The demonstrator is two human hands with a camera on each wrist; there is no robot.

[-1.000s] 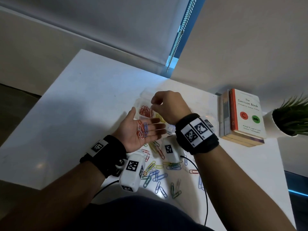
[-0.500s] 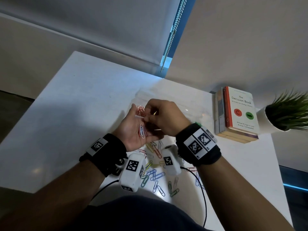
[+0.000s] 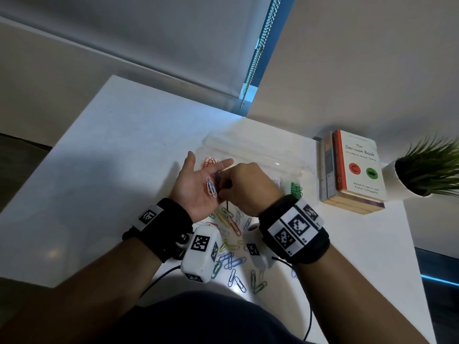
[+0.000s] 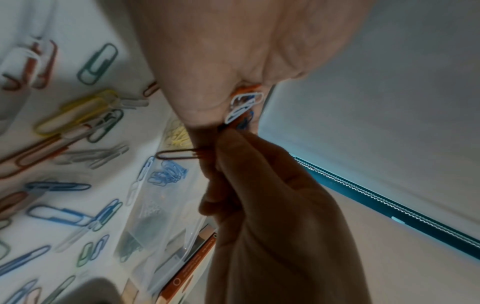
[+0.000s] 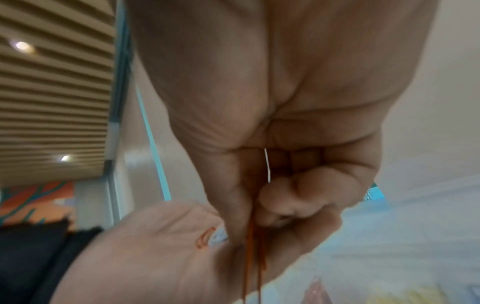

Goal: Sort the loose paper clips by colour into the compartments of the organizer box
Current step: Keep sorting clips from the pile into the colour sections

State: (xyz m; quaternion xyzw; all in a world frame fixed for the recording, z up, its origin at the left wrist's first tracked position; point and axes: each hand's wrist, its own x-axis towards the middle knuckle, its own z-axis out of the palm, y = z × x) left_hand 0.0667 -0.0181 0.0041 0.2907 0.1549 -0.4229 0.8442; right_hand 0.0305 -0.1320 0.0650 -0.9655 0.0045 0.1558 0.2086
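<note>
Red-orange coated wire: the paper clip [image 4: 176, 154] is pinched by the right hand [image 3: 244, 188] between thumb and fingertips [image 4: 228, 144], its rounded loop sticking out sideways, directly over the left palm and above the table. My read on handling: near weightless, springy rather than rigid, slick coating, thin enough to twist in a pinch; not fragile, but it snags other clips by the inner loop. Best hold looks like flat across both wire legs near 1 end, as now, so it can't rotate. It looks like a narrow oval double loop, dark in the shadow of the hand. Left hand [image 3: 198, 187] lies palm up, fingers extended and relaxed, cradling a small bunch of clips [image 3: 211, 187] in white, blue and red-orange; nothing curled round them. Risk I'd flag: lifting 1 clip may drag a hooked neighbour off the palm. Just beyond the hands sits the clear organizer box [image 3: 260, 155], walls hard to see; red clips [image 3: 210, 162] lie in a near-left compartment, green clips [image 3: 295, 189] further right, and the left wrist view shows yellow and blue groups too. Loose clips [image 3: 233, 263] of mixed colours are scattered on the white table [image 3: 111, 157] under the wrists, so plenty is left to sort. A book stack [image 3: 355, 170] and a potted plant [image 3: 427, 167] stand at the right.
</note>
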